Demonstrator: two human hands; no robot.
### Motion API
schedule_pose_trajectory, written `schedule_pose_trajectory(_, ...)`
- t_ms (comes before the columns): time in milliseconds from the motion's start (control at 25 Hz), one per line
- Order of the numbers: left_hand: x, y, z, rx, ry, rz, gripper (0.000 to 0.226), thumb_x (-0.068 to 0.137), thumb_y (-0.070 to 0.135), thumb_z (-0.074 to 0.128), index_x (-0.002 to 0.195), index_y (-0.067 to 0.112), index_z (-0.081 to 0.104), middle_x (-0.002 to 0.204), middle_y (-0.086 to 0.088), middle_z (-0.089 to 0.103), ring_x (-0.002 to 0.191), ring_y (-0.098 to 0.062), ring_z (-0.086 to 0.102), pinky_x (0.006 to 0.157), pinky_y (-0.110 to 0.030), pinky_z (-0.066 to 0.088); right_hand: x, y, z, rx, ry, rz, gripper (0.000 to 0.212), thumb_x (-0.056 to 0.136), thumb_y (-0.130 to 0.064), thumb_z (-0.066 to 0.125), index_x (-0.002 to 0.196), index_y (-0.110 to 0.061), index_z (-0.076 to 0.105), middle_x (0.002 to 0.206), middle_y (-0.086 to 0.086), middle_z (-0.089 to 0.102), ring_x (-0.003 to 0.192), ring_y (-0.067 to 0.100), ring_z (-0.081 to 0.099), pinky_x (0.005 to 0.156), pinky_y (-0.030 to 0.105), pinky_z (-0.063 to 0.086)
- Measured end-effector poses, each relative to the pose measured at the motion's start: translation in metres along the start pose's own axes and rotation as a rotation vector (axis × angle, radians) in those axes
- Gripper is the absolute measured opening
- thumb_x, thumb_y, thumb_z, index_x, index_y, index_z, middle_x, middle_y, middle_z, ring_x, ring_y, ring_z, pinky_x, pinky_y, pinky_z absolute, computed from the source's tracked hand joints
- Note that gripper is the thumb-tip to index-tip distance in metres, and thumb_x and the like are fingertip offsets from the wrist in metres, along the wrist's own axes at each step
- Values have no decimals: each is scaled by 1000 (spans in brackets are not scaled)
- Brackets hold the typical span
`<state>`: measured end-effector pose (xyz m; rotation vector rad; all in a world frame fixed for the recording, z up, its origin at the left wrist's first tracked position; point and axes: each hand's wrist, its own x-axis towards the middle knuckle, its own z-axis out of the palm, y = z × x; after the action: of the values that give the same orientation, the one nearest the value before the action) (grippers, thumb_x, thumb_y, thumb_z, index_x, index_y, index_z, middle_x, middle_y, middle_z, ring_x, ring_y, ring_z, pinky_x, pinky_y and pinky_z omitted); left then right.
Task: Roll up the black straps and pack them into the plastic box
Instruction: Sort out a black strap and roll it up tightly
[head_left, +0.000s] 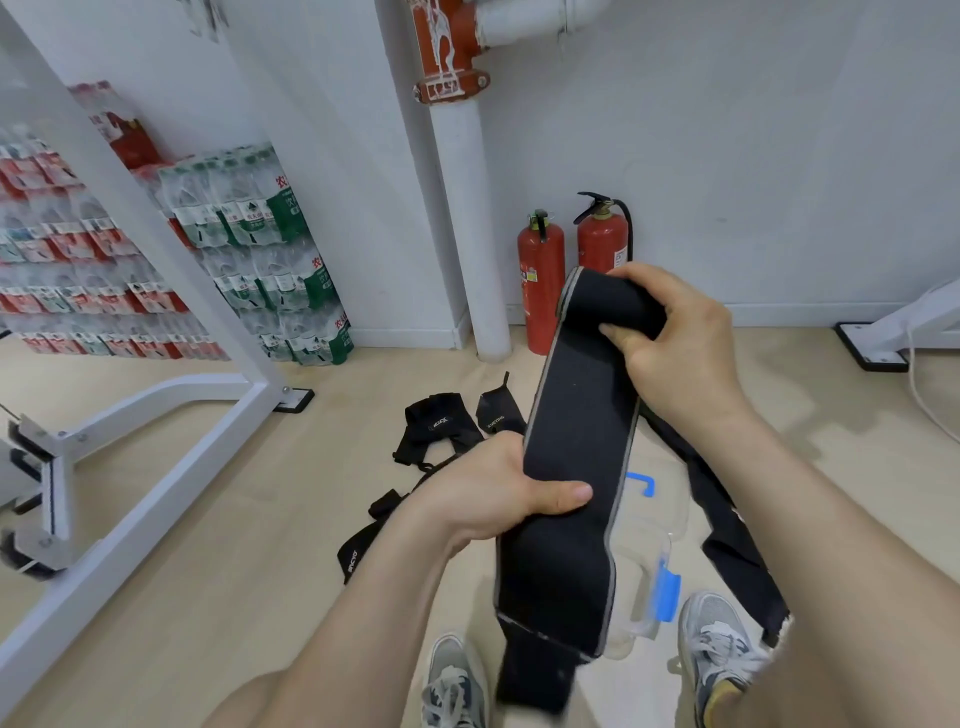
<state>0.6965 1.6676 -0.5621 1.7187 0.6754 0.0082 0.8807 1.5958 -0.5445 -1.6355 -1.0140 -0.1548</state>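
The wide black strap (576, 431), grey-edged, hangs mid-frame. The right hand (675, 343) curls round its rolled top end, and the left hand (498, 493) grips its middle, thumb across the front. Behind its lower edge, at lower centre-right, sits the clear plastic box (644, 545). Loose straps (436, 426) lie left of centre, and bare floor (234, 519) opens toward the white frame (156, 415).

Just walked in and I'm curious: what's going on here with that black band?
A person holds a wide black strap in both hands. The right hand grips its curled-over top end, apparently starting a roll; the left hand grips it lower down. The clear plastic box sits on the floor by their shoes, and more black straps lie loose beyond it.
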Motion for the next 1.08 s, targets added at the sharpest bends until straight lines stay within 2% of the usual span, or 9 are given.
schedule_pose_trajectory(160, 9, -15, -19, 236, 0, -122, 29, 80, 16, 81, 106, 26, 72, 106, 7, 76, 103, -14, 70, 100, -35, 52, -3, -3, 3, 29, -23, -78, 44, 78, 1, 74, 115, -21, 67, 106, -7, 66, 97, 7, 58, 86, 8, 41)
schedule_pose_trajectory(240, 7, -16, -28, 582, 6, -246, 30, 79, 30, 81, 108, 23, 73, 108, 4, 75, 103, -17, 68, 96, -33, 51, -2, -5, 1, 66, -26, -85, 44, 78, 2, 74, 114, -21, 67, 107, -6, 65, 99, 7, 58, 87, 11, 43)
schedule_pose_trajectory(320, 1, -13, -34, 823, 99, -286, 57, 78, 48, 78, 126, 20, 62, 121, 4, 67, 110, -18, 62, 94, -31, 49, -1, -7, -3, 81, -46, -92, 43, 79, 2, 74, 114, -22, 67, 109, -6, 65, 101, 9, 58, 88, 12, 44)
schedule_pose_trajectory(440, -6, 4, -37, 264, 357, 107, 89, 74, 64, 70, 148, 32, 34, 142, 7, 51, 130, -9, 49, 108, -29, 40, -6, -11, -1, 75, -129, -135, 42, 79, 2, 72, 111, -24, 67, 107, -8, 65, 100, 7, 58, 88, 16, 45)
schedule_pose_trajectory(560, 2, 16, -24, -173, 421, 443, 61, 82, 70, 53, 135, 40, 46, 130, 7, 63, 122, -8, 60, 106, -34, 46, -12, -16, 6, 54, -244, -195, 40, 82, 1, 71, 112, -25, 66, 107, -9, 64, 100, 6, 58, 89, 14, 44)
schedule_pose_trajectory(720, 15, 15, -16, -259, 331, 421, 61, 77, 70, 54, 117, 25, 57, 112, -5, 69, 106, -22, 69, 93, -48, 56, -16, -22, 14, 53, -318, -286, 40, 79, 6, 67, 112, -17, 66, 106, -3, 64, 100, 10, 58, 90, 19, 46)
schedule_pose_trajectory(880, 17, 13, -17, -281, 387, 440, 36, 87, 53, 64, 106, 23, 62, 97, 1, 70, 92, -12, 69, 79, -34, 55, -21, -22, 21, 4, -404, -322, 43, 78, 4, 63, 116, -17, 61, 109, -1, 58, 102, 11, 54, 92, 20, 44)
schedule_pose_trajectory(1000, 14, 11, -19, -302, 412, 437, 28, 85, 43, 67, 105, 24, 64, 98, -3, 72, 92, -19, 71, 74, -33, 56, -20, -23, 16, 98, -610, -80, 45, 84, -7, 66, 121, -29, 54, 118, -2, 52, 107, 7, 55, 94, 14, 45)
schedule_pose_trajectory(1080, 15, 9, -22, -291, 433, 455, 17, 89, 28, 67, 105, 23, 64, 98, -6, 71, 90, -21, 70, 70, -33, 56, -19, -25, 10, 380, -768, 230, 40, 88, -27, 72, 124, -29, 57, 118, -2, 60, 104, 10, 66, 86, 26, 56)
